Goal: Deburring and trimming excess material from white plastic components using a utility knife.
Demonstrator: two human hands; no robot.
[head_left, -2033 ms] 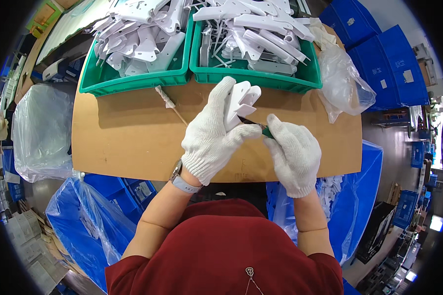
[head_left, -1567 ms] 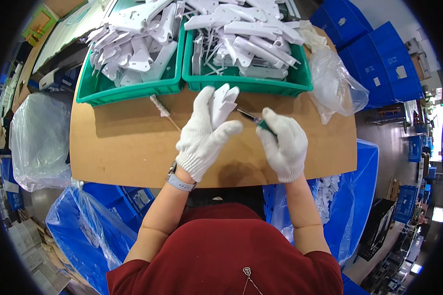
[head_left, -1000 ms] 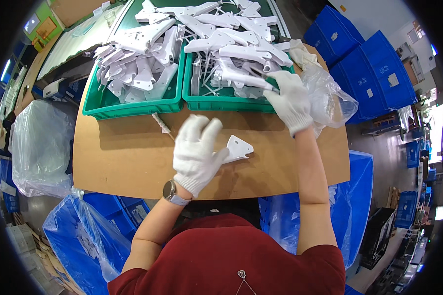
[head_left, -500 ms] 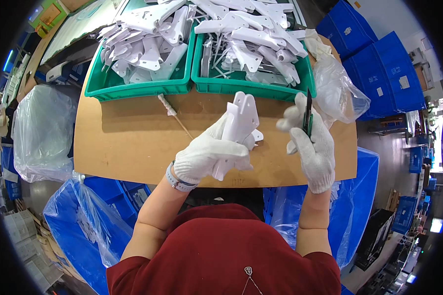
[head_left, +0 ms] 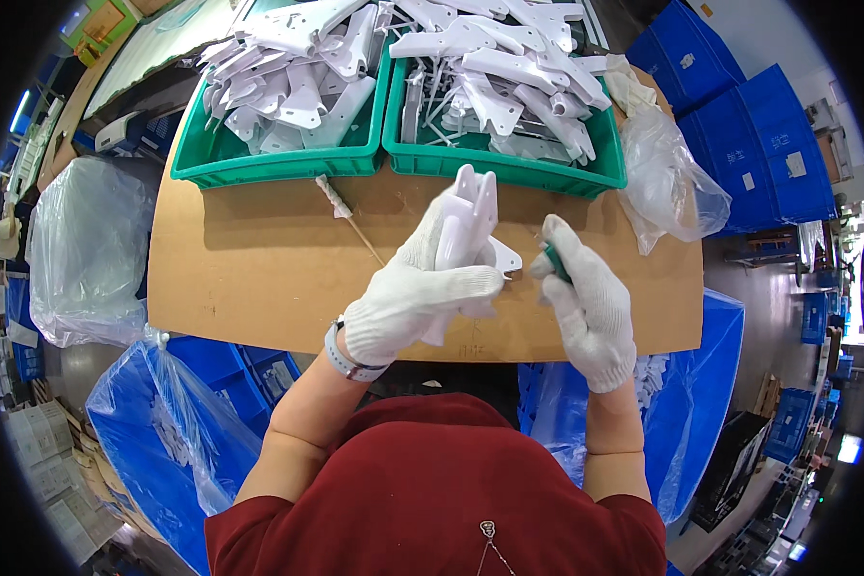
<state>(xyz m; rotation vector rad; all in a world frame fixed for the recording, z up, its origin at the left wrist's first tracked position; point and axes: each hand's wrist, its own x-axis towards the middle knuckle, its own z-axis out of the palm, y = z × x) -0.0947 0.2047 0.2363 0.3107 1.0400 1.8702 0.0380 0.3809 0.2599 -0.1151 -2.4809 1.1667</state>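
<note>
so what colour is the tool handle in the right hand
Green, seen in the head view: tool handle in the right hand.

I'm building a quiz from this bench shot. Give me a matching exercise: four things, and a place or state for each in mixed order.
Things:
1 white plastic part
2 green-handled tool
3 thin stick
4 clear plastic bag

Places:
a lying on the cardboard top
b gripped in the left hand
c right of the green bins
d in the right hand

Pairs: 1-b, 2-d, 3-a, 4-c

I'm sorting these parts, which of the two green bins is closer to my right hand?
The right-side green bin, directly beyond your right hand; the other bin sits farther left.
</note>
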